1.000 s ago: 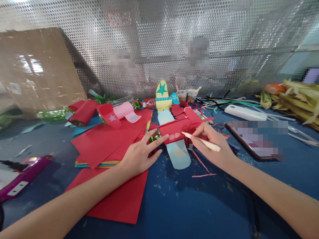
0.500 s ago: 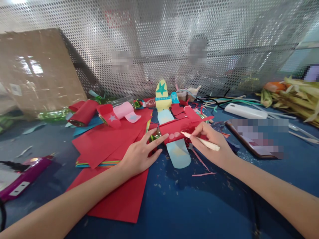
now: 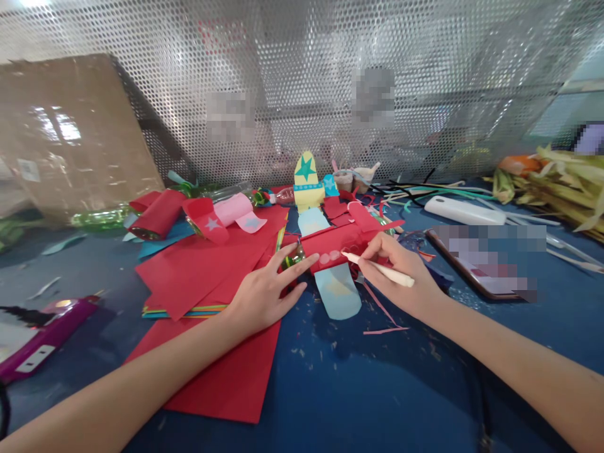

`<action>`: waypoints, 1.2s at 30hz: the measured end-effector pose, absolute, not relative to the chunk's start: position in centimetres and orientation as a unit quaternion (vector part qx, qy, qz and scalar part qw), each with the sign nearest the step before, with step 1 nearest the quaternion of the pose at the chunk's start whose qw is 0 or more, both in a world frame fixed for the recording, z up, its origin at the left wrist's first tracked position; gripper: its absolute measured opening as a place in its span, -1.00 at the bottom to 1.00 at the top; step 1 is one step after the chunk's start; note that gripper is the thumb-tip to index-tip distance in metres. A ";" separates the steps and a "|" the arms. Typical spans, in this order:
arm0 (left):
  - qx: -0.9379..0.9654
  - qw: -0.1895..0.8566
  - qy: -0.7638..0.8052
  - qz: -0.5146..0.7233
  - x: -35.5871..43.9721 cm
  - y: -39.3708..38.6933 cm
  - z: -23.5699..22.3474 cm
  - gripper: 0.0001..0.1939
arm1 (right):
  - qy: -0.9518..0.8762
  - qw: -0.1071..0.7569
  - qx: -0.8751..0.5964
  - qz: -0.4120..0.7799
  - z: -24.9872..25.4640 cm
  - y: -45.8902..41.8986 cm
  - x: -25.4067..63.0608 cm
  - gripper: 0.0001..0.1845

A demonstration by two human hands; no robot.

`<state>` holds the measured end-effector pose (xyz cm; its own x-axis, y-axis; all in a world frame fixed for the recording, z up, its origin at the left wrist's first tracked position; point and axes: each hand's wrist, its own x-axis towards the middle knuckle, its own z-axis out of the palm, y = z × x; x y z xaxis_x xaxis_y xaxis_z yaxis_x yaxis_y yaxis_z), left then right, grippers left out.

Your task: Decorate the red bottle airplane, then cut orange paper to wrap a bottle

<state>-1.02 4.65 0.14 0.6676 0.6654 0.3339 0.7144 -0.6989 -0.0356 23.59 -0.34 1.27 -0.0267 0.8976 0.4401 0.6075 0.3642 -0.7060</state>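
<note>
A toy plane made from a bottle wrapped in red paper (image 3: 330, 244) lies at the middle of the table, with a light blue paper wing (image 3: 338, 297) sticking out toward me. Pale pink round spots run along its near side. My left hand (image 3: 268, 290) rests with fingers spread, its fingertips on the bottle's left end, which holds the plane steady. In a pinch, my right hand (image 3: 401, 267) grips a white marker pen (image 3: 389, 272), whose tip touches the red paper just right of the spots. Red paper sheets (image 3: 221, 371) lie under my left forearm.
Other paper-wrapped bottles (image 3: 160, 215) stand at the back left before a cardboard sheet (image 3: 70, 138). A purple power strip (image 3: 51, 336) lies at left. To the right are a phone (image 3: 481, 267), a white glue gun (image 3: 465, 211) and corn husks (image 3: 566, 182).
The marker pen and right hand have shifted very slightly left. The left hand and the plane stay where they were.
</note>
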 end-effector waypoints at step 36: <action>-0.908 0.091 -0.377 -0.157 -1.1 4.8 0.0 -0.54 | -0.711 0.444 -0.520 0.164 1.1 -0.3 23.7 -0.87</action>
